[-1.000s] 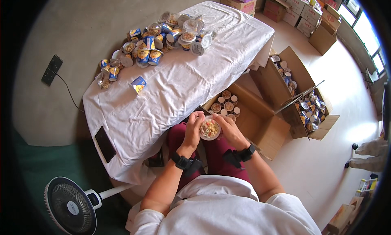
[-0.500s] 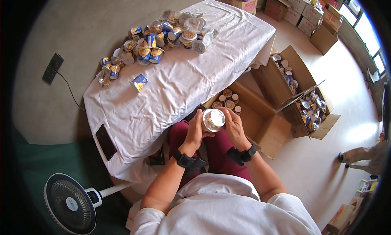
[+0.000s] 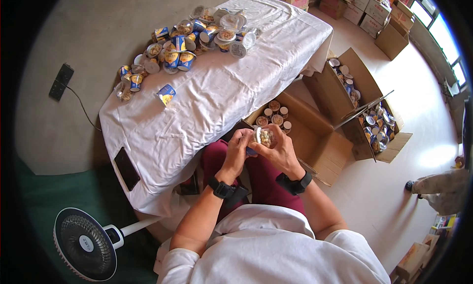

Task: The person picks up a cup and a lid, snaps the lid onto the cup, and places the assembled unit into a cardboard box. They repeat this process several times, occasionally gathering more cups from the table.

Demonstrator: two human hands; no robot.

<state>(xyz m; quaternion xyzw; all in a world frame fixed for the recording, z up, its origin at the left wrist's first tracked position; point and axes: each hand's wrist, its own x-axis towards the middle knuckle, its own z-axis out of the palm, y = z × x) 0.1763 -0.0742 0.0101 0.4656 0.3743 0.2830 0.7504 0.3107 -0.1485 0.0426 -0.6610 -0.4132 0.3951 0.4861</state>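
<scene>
A snack cup with a clear plastic dome [image 3: 266, 136] is held between my two hands above my lap, tilted so pale mixed pieces show through the dome. My left hand [image 3: 237, 149] is closed on its left side, and my right hand [image 3: 284, 150] grips its right side with the thumb across the front. Beyond them, an open cardboard box [image 3: 315, 153] holds several cups [image 3: 277, 120] at its far left end. On the white-clothed table [image 3: 212, 104] a single blue and yellow cup [image 3: 166, 94] lies tipped, apart from a heap of similar cups [image 3: 186, 61].
Two more open cartons filled with cups, a nearer one [image 3: 378, 129] and a farther one [image 3: 362, 79], stand to the right. A dark phone [image 3: 127, 168] lies at the table's left end, above a fan [image 3: 86, 244]. Another person's legs [image 3: 438, 189] show at far right.
The cup has turned in my hands: its round white end faced up before, and now its clear dome points right. My right thumb has come across its front. The view has shifted slightly.
</scene>
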